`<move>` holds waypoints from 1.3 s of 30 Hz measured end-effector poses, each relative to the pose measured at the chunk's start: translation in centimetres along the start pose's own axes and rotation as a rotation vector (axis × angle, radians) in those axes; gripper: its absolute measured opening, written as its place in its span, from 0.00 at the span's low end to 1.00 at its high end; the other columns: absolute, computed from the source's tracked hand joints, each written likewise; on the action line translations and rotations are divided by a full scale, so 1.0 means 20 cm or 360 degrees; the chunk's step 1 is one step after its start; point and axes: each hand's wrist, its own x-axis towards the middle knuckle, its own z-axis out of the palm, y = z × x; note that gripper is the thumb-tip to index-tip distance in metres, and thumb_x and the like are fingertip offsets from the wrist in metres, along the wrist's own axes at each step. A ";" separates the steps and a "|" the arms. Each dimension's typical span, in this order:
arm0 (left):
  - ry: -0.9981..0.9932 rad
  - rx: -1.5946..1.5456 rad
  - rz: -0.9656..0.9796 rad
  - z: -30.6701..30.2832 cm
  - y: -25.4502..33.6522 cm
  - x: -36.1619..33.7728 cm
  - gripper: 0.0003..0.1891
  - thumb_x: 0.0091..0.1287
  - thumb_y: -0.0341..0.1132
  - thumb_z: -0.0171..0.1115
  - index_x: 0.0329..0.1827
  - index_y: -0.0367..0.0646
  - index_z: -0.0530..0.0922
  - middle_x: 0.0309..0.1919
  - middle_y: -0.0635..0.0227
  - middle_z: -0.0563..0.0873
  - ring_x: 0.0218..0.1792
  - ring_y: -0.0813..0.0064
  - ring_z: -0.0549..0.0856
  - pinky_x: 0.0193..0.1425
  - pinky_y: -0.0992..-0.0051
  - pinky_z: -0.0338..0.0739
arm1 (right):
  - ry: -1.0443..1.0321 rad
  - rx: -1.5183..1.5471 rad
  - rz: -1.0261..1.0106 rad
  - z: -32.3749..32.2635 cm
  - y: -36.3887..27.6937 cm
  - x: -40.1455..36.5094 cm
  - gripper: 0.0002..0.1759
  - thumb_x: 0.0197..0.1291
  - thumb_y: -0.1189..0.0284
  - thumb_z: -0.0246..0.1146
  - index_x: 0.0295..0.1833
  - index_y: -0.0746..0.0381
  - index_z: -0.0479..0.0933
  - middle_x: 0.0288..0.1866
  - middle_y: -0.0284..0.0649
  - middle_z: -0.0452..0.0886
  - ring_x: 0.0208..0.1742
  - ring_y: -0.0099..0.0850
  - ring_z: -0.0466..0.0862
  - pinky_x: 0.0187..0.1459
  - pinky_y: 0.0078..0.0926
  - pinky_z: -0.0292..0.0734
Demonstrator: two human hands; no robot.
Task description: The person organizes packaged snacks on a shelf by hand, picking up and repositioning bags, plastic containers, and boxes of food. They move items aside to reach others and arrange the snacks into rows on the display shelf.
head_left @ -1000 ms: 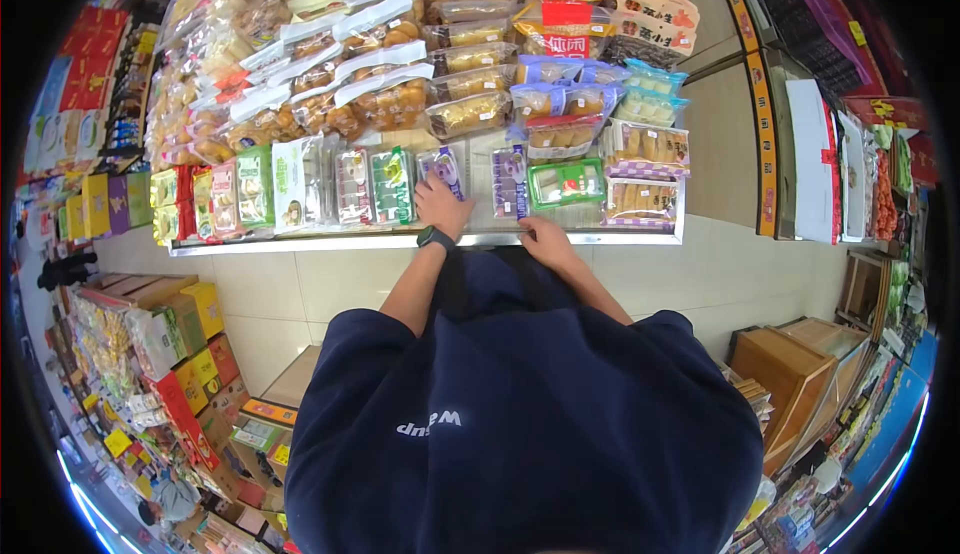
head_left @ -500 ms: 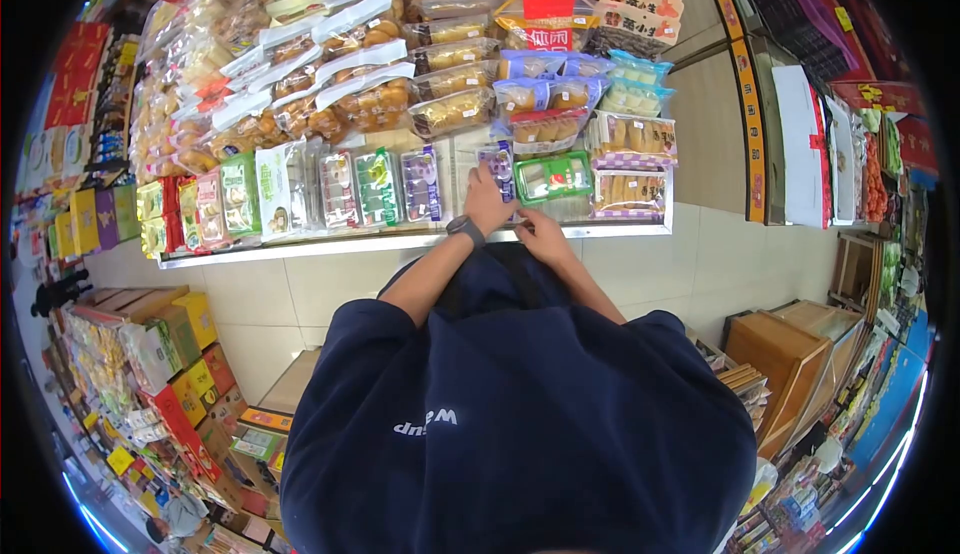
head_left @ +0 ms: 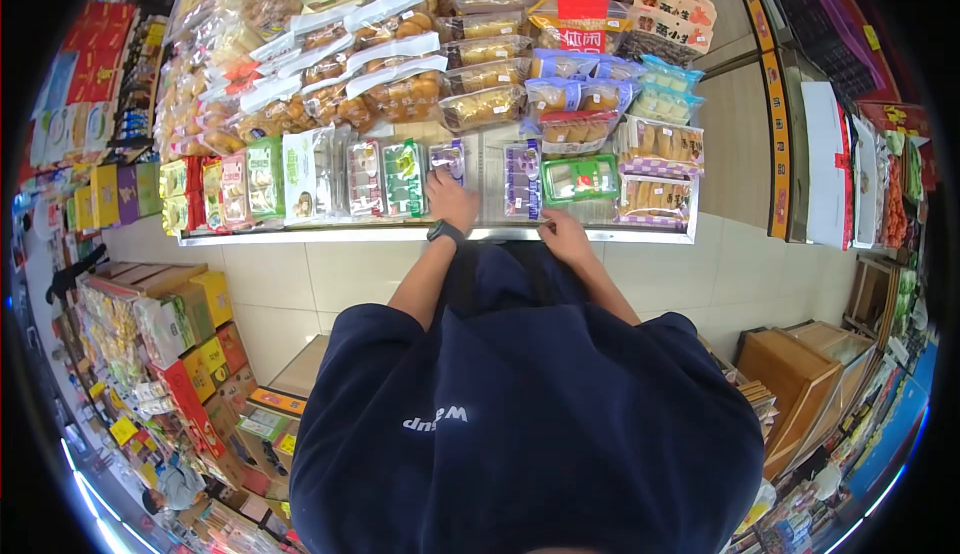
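Observation:
My left hand (head_left: 452, 201), with a dark watch on its wrist, reaches over a purple-and-clear snack pack (head_left: 449, 159) in the front row. Its fingers are stretched out over that pack and hide its lower part. My right hand (head_left: 567, 237) is at the display's front edge, fingers slightly bent and apart, with nothing visible in them. Just beyond it are a second purple pack (head_left: 522, 179) and a green-rimmed tray of snacks (head_left: 580, 178). A green-labelled pack (head_left: 404, 179) stands to the left of my left hand.
Behind the front row lie rows of bagged pastries (head_left: 484, 107) and white-topped bags (head_left: 400, 84). Stacked biscuit packs (head_left: 655, 197) fill the right corner. The metal front rim (head_left: 350, 238) borders the display. Wooden crates (head_left: 790, 379) stand at right, cartons (head_left: 210, 354) at left.
My left hand has moved left from the right purple pack to the left one. My right hand stays near the front edge, now slightly farther from the right purple pack. The view has shifted.

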 end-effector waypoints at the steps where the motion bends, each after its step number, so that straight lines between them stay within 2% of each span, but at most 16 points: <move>1: -0.0032 0.0004 -0.0006 -0.01 0.03 -0.01 0.43 0.51 0.40 0.75 0.67 0.31 0.63 0.67 0.38 0.66 0.67 0.40 0.68 0.70 0.49 0.67 | -0.0016 0.0006 0.0004 0.00 0.00 0.00 0.23 0.62 0.70 0.66 0.62 0.67 0.79 0.55 0.54 0.83 0.48 0.43 0.87 0.53 0.36 0.82; 4: 0.0001 0.0218 -0.0109 -0.01 0.10 0.00 0.42 0.49 0.39 0.75 0.66 0.33 0.64 0.65 0.39 0.66 0.65 0.40 0.69 0.67 0.49 0.69 | -0.0043 0.0035 0.0020 -0.01 0.01 0.02 0.22 0.62 0.70 0.65 0.61 0.67 0.79 0.54 0.54 0.84 0.48 0.42 0.87 0.52 0.36 0.82; 7: -0.0010 0.0226 -0.0125 -0.01 0.11 0.03 0.41 0.49 0.38 0.75 0.64 0.34 0.65 0.62 0.40 0.68 0.61 0.40 0.71 0.65 0.50 0.70 | -0.0036 0.0092 0.0018 0.00 0.02 0.01 0.21 0.62 0.71 0.66 0.60 0.67 0.79 0.54 0.53 0.84 0.49 0.42 0.87 0.52 0.35 0.82; 8: 0.0065 0.0272 -0.0098 0.00 0.12 0.04 0.38 0.49 0.38 0.73 0.63 0.34 0.66 0.57 0.42 0.70 0.58 0.42 0.73 0.63 0.50 0.71 | -0.0026 0.0107 0.0002 0.00 0.02 0.01 0.21 0.62 0.71 0.66 0.60 0.68 0.79 0.54 0.53 0.84 0.50 0.42 0.87 0.52 0.35 0.82; 11: -0.0034 0.0372 -0.0127 0.01 0.11 0.08 0.36 0.50 0.39 0.71 0.62 0.34 0.67 0.53 0.44 0.73 0.56 0.43 0.74 0.62 0.51 0.71 | -0.0016 0.0137 -0.0013 0.01 0.04 0.00 0.21 0.62 0.72 0.66 0.60 0.68 0.79 0.55 0.53 0.83 0.50 0.41 0.87 0.53 0.34 0.82; 12: 0.0029 0.0400 -0.0095 0.00 0.12 0.09 0.36 0.50 0.38 0.70 0.61 0.35 0.66 0.49 0.45 0.74 0.53 0.43 0.75 0.60 0.53 0.72 | -0.0017 0.0145 -0.0016 0.00 0.04 0.00 0.21 0.62 0.72 0.66 0.60 0.68 0.79 0.55 0.53 0.83 0.51 0.41 0.87 0.53 0.34 0.82; 15: -0.0139 0.0361 -0.0139 -0.05 0.12 0.11 0.38 0.50 0.40 0.71 0.63 0.35 0.66 0.49 0.46 0.74 0.53 0.43 0.77 0.59 0.51 0.73 | -0.0020 0.0145 -0.0013 0.00 0.04 0.00 0.21 0.62 0.72 0.66 0.60 0.68 0.79 0.55 0.53 0.83 0.50 0.41 0.87 0.53 0.34 0.82; 18: -0.0140 0.0140 -0.0160 -0.09 0.15 0.09 0.42 0.49 0.44 0.75 0.64 0.34 0.64 0.50 0.45 0.75 0.51 0.42 0.79 0.57 0.50 0.76 | 0.0003 0.0222 -0.0044 0.00 0.04 -0.01 0.20 0.63 0.73 0.65 0.60 0.67 0.80 0.54 0.53 0.83 0.50 0.41 0.87 0.53 0.34 0.82; 21: 0.0066 -0.0165 0.0087 -0.08 0.23 0.00 0.47 0.46 0.45 0.79 0.65 0.33 0.63 0.51 0.44 0.75 0.51 0.41 0.80 0.55 0.52 0.78 | 0.0043 0.0183 -0.0058 0.00 0.06 -0.01 0.19 0.63 0.73 0.65 0.59 0.67 0.80 0.54 0.52 0.83 0.50 0.40 0.87 0.53 0.34 0.82; 25: -0.0240 -0.0419 0.0286 -0.12 0.46 -0.11 0.47 0.49 0.41 0.77 0.69 0.31 0.59 0.55 0.39 0.72 0.52 0.38 0.80 0.57 0.53 0.79 | 0.0070 0.0266 -0.0069 0.00 0.06 -0.01 0.19 0.64 0.73 0.64 0.59 0.68 0.79 0.55 0.52 0.83 0.50 0.40 0.87 0.53 0.34 0.82; 28: -0.0440 -0.0319 0.0192 -0.07 0.57 -0.11 0.49 0.51 0.40 0.76 0.72 0.31 0.56 0.58 0.38 0.70 0.54 0.38 0.80 0.58 0.53 0.79 | 0.0100 0.0362 -0.0042 0.00 0.07 -0.02 0.19 0.64 0.73 0.63 0.60 0.69 0.79 0.56 0.52 0.83 0.50 0.40 0.88 0.53 0.34 0.82; 31: -0.0410 -0.0358 0.0232 0.01 0.59 -0.10 0.53 0.52 0.40 0.76 0.74 0.28 0.51 0.59 0.37 0.70 0.56 0.37 0.79 0.60 0.53 0.78 | 0.0150 0.0394 -0.0015 -0.02 0.07 -0.04 0.21 0.64 0.73 0.63 0.61 0.69 0.78 0.56 0.52 0.83 0.51 0.40 0.88 0.53 0.34 0.82; 37: -0.0426 -0.0566 0.0356 0.15 0.44 -0.08 0.58 0.53 0.43 0.76 0.77 0.22 0.46 0.69 0.32 0.65 0.64 0.37 0.75 0.68 0.57 0.74 | 0.0214 0.0210 -0.0023 0.01 0.10 -0.03 0.22 0.62 0.71 0.63 0.61 0.68 0.78 0.54 0.53 0.84 0.50 0.44 0.88 0.53 0.36 0.81; 38: -0.0464 -0.0609 0.0355 0.17 0.41 -0.08 0.59 0.54 0.44 0.75 0.77 0.20 0.45 0.73 0.30 0.61 0.68 0.39 0.73 0.73 0.60 0.70 | 0.0238 0.0190 -0.0043 0.03 0.11 -0.02 0.22 0.61 0.71 0.63 0.60 0.68 0.79 0.53 0.53 0.84 0.49 0.46 0.87 0.53 0.37 0.81; 39: -0.0403 -0.0594 0.0417 0.20 0.38 -0.08 0.59 0.54 0.45 0.76 0.77 0.18 0.45 0.72 0.29 0.62 0.70 0.41 0.72 0.76 0.62 0.66 | 0.0264 0.0171 -0.0067 0.04 0.12 -0.01 0.22 0.60 0.71 0.63 0.59 0.68 0.79 0.51 0.53 0.85 0.49 0.48 0.87 0.53 0.38 0.80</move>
